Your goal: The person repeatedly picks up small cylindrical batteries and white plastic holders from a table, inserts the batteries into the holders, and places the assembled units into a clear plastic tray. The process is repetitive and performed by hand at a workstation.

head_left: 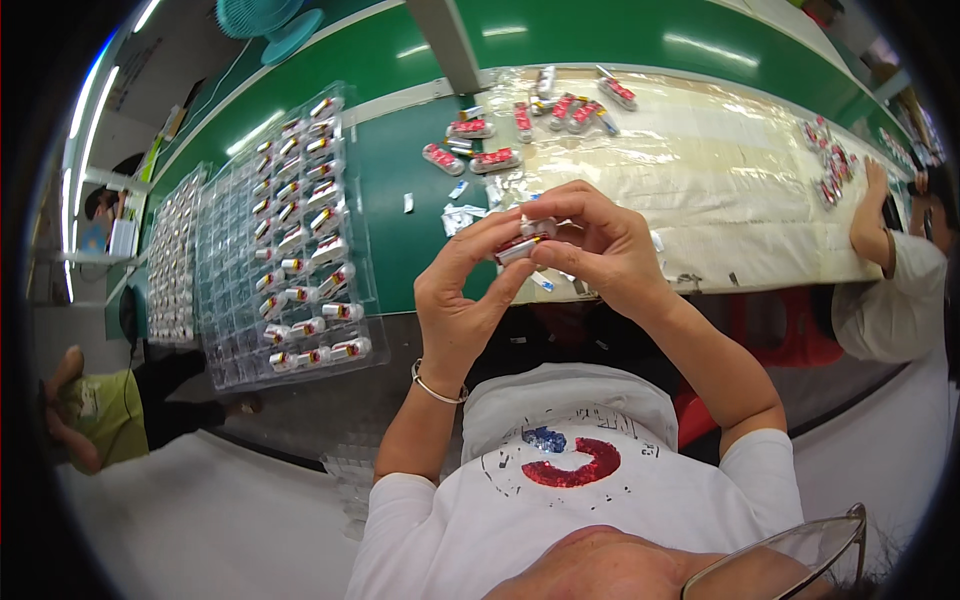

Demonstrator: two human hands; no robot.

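Just above the table's near edge, my left hand (460, 275) and my right hand (605, 245) meet around a small clear plastic piece with a silver cylinder (517, 250) in it, which has a dark red and yellow band. Thumbs and fingertips of both hands pinch it from either side. Its exact kind is hard to make out, and fingers hide part of it. Beyond my hands lie several red-labelled clear capsules (495, 160) and loose silver cylinders (545, 82). Small white and blue slips (462, 217) are scattered beside my left fingers.
To the left, a clear compartment tray (228, 285) holds rows of similar silver pieces; a second filled tray (172, 265) stands beyond it. Yellowish plastic sheeting (720, 190) covers the right part of the green table. A co-worker's arm (873, 220) rests at the far right, near more red pieces (830, 165).
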